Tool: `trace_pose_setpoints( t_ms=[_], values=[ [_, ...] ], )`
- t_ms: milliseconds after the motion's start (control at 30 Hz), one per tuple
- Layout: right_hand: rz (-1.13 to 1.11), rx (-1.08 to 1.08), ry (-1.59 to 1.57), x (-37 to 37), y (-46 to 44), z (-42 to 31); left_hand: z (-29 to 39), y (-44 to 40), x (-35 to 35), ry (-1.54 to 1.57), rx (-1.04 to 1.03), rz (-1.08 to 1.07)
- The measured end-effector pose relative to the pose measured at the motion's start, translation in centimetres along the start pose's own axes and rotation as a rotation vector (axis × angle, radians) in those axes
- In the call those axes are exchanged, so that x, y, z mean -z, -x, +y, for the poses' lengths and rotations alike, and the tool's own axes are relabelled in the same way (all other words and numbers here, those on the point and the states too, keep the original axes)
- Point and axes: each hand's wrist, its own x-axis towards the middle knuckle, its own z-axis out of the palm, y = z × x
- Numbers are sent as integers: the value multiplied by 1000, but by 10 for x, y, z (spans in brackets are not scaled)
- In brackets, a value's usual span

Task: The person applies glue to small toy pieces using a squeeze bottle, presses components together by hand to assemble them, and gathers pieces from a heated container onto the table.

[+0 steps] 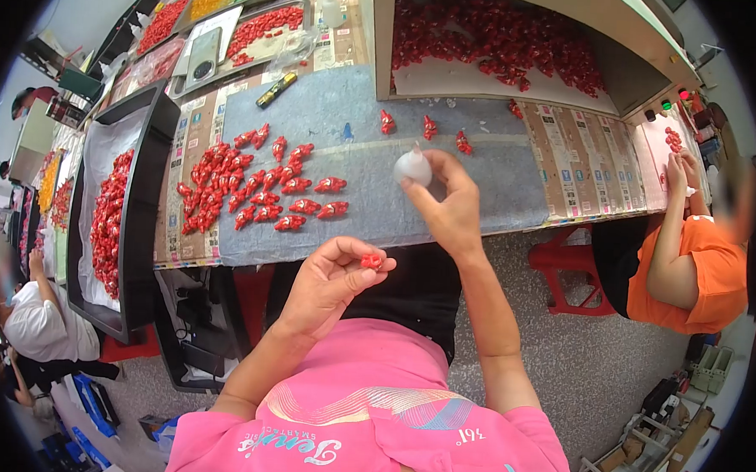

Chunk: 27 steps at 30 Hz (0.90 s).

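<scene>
My left hand (330, 280) pinches a small red piece (372, 261) between thumb and fingertips, just off the table's front edge. My right hand (449, 197) grips a round white bottle (413, 167) with a narrow tip pointing up, above the blue-grey cloth (362, 210). To the left on the cloth lies a pile of red figures (220, 178), with a few loose ones such as a red figure (290, 223) nearer my left hand. Beyond the bottle, three red figures (430, 127) lie apart from each other.
A black tray (148, 192) of red pieces stands at left. An open box (502, 94) of red pieces stands at the back. A yellow-black tube (276, 90) and a phone (204, 55) lie back left. Co-workers sit at both sides, one in orange (697, 275).
</scene>
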Motion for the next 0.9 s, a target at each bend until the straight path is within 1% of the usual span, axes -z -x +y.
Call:
trace_pose_setpoints(
  t_ms=[67, 200, 267, 300, 367, 400, 433, 500, 533, 600, 633, 700, 733, 800, 900],
  values=[
    [-27, -6, 84, -4, -4, -4, 0, 0, 1, -8, -38, -9],
    [-83, 4, 87, 1, -6, -10, 0, -1, 4, -30, -104, -4],
    [-47, 153, 77, 10, -8, -9, 0, -3, 5, -22, -130, -24],
    [-48, 154, 81, 17, -12, -10, -1, -3, 5, -17, -154, -38],
    [-69, 262, 260, 34, -32, -18, -2, -4, 7, -28, -171, -50],
    [-53, 185, 235, 37, -43, -22, -2, -5, 7, -43, -187, -60],
    [-52, 189, 238, 40, -58, -19, -2, -4, 7, -42, -190, -63],
    [-19, 303, 511, 46, -96, -6, -1, -4, 6, -52, -185, -68],
    [-20, 309, 510, 46, -115, 1, -1, -4, 6, -52, -191, -68],
    [-59, 343, 651, 40, -153, 20, -2, -3, 8, -27, -190, -66],
    [-60, 351, 647, 36, -170, 29, -3, -2, 8, -30, -198, -65],
    [-62, 519, 810, 25, -196, 42, -3, 1, 9, -10, -181, -50],
    [-61, 526, 804, 20, -205, 47, -3, 2, 10, -10, -173, -38],
    [-67, 483, 1043, 7, -217, 55, -2, 4, 12, -12, -178, -31],
    [-13, 475, 964, 4, -224, 68, 3, 6, 12, 3, -187, -33]
  ],
)
